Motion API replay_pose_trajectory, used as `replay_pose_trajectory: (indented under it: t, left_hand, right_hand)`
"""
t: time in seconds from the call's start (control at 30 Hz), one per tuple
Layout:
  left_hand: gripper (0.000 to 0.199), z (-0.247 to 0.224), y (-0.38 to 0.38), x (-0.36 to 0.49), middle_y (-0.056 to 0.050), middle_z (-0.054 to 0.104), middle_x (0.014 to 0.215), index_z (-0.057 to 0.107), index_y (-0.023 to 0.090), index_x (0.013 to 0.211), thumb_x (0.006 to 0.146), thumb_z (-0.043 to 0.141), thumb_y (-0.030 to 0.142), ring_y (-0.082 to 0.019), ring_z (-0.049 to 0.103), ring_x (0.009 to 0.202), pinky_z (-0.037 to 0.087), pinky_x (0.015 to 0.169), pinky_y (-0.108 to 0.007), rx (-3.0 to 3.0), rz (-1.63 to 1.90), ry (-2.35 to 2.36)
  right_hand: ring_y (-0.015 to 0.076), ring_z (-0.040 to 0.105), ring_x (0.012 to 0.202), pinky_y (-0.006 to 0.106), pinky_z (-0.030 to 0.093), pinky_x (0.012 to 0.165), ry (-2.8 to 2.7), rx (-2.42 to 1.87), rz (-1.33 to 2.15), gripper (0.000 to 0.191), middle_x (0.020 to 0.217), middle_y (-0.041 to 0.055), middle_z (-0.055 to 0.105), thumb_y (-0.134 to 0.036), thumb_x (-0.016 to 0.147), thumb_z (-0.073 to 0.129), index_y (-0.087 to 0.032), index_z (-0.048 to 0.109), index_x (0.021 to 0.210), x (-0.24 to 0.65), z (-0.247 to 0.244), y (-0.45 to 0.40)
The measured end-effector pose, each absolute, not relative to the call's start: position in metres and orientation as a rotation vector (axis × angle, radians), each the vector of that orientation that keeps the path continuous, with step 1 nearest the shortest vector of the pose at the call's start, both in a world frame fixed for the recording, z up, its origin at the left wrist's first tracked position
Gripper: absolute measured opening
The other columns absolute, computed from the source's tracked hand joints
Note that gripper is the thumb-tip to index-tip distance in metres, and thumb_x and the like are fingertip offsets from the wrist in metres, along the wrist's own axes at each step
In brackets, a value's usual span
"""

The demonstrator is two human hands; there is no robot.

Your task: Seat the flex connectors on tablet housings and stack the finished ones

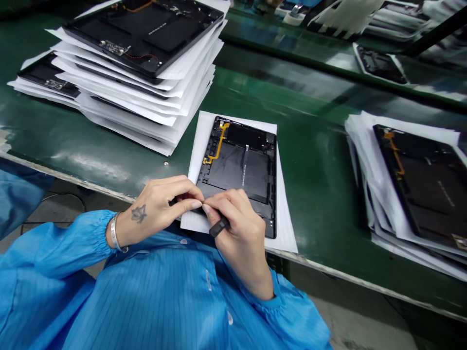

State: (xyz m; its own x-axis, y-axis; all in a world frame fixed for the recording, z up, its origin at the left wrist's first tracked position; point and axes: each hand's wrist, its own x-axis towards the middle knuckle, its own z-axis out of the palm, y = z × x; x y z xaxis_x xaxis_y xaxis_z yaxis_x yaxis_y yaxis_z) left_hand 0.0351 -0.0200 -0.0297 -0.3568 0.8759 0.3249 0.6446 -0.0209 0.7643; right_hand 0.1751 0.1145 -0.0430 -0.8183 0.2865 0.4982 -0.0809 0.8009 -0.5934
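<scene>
A black tablet back housing (pixel 239 163) lies face down on a white paper sheet (pixel 286 218), with an orange flex cable (pixel 218 143) along its upper left. My left hand (pixel 156 209) and my right hand (pixel 237 233) meet at the housing's lower left edge, their fingertips close together. Whether my left fingers pinch something small there is hidden. My right fingers grip a short black tool (pixel 219 227), and its tip is hidden by my fingers.
Tall stacks of black housings (pixel 142 34) interleaved with white paper stand at the upper left on the green workbench (pixel 310 146). Another stack (pixel 419 184) stands at the right. A further housing (pixel 379 63) lies on a second bench behind. The near bench edge runs below my hands.
</scene>
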Motion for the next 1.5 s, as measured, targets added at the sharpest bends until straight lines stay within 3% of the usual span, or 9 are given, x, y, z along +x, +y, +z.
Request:
replay_pose_trajectory:
  t: [0.13, 0.27, 0.4, 0.63, 0.87, 1.13, 1.33, 1.5]
  left_hand:
    - [0.005, -0.028, -0.019, 0.032, 0.001, 0.067, 0.086, 0.064, 0.018, 0.094, 0.097, 0.060, 0.018, -0.010, 0.063, 0.077, 0.047, 0.072, -0.021, 1.678, 1.241, 2.049]
    - [0.011, -0.031, -0.021, 0.025, -0.001, 0.064, 0.089, 0.060, 0.017, 0.098, 0.102, 0.050, 0.018, -0.012, 0.060, 0.081, 0.046, 0.075, -0.024, 1.937, 1.040, 2.107]
    - [0.015, -0.031, -0.024, 0.021, -0.004, 0.059, 0.091, 0.058, 0.015, 0.103, 0.103, 0.044, 0.020, -0.018, 0.056, 0.084, 0.045, 0.076, -0.031, 2.169, 0.720, 2.158]
    - [0.012, -0.020, -0.026, 0.022, -0.005, 0.055, 0.087, 0.060, 0.012, 0.096, 0.096, 0.049, 0.007, -0.021, 0.051, 0.076, 0.044, 0.066, -0.033, 2.382, 0.392, 2.201]
    - [0.015, -0.020, -0.025, 0.022, -0.004, 0.055, 0.080, 0.062, 0.011, 0.092, 0.097, 0.047, 0.008, -0.020, 0.050, 0.070, 0.045, 0.062, -0.033, 2.456, 0.409, 2.238]
    - [0.018, -0.034, -0.045, 0.017, -0.007, 0.067, 0.101, 0.061, 0.011, 0.115, 0.099, 0.053, 0.014, -0.019, 0.061, 0.091, 0.052, 0.083, -0.031, 2.264, 0.740, 2.372]
    - [0.027, -0.043, -0.050, 0.025, -0.011, 0.069, 0.110, 0.060, 0.008, 0.122, 0.097, 0.053, 0.008, -0.021, 0.063, 0.096, 0.054, 0.083, -0.033, 2.368, 0.705, 2.329]
    - [0.026, -0.040, -0.045, 0.026, -0.015, 0.070, 0.105, 0.060, 0.002, 0.119, 0.096, 0.049, 0.007, -0.024, 0.064, 0.092, 0.055, 0.075, -0.035, 2.595, 0.636, 2.307]
  right_hand:
    - [0.0176, 0.054, 0.079, 0.034, 0.045, 0.070, -2.385, -0.142, 0.718, 0.012, 0.086, 0.0040, 0.065, -0.010, 0.094, 0.059, -0.021, 0.064, 0.097, 0.177, -0.043, 0.115]
    - [0.0195, 0.055, 0.083, 0.035, 0.046, 0.072, -2.431, -0.088, 0.570, 0.023, 0.095, 0.0072, 0.068, -0.009, 0.093, 0.059, -0.018, 0.064, 0.113, 0.182, -0.047, 0.116]
    - [0.0204, 0.054, 0.087, 0.035, 0.047, 0.074, -2.547, -0.011, 0.484, 0.028, 0.105, 0.0074, 0.071, -0.004, 0.093, 0.055, -0.018, 0.065, 0.116, 0.186, -0.049, 0.116]
    - [0.0209, 0.053, 0.088, 0.034, 0.048, 0.076, -2.599, 0.033, 0.479, 0.029, 0.110, 0.0087, 0.071, -0.001, 0.093, 0.050, -0.013, 0.066, 0.115, 0.185, -0.048, 0.116]
    - [0.0216, 0.053, 0.087, 0.035, 0.048, 0.076, -2.596, 0.021, 0.468, 0.031, 0.107, 0.0099, 0.070, 0.001, 0.093, 0.048, -0.011, 0.066, 0.115, 0.184, -0.046, 0.115]
    - [0.0211, 0.050, 0.084, 0.035, 0.043, 0.074, -2.611, 0.044, 0.300, 0.026, 0.109, 0.0100, 0.071, -0.007, 0.098, 0.048, -0.010, 0.066, 0.117, 0.184, -0.050, 0.113]
    - [0.0223, 0.049, 0.084, 0.036, 0.041, 0.070, -2.633, 0.164, 0.174, 0.030, 0.111, 0.0131, 0.071, -0.006, 0.097, 0.046, -0.005, 0.063, 0.121, 0.185, -0.051, 0.116]
    - [0.0221, 0.050, 0.085, 0.037, 0.043, 0.071, -2.621, 0.115, 0.270, 0.026, 0.110, 0.0122, 0.071, -0.012, 0.096, 0.055, -0.008, 0.063, 0.120, 0.184, -0.051, 0.113]
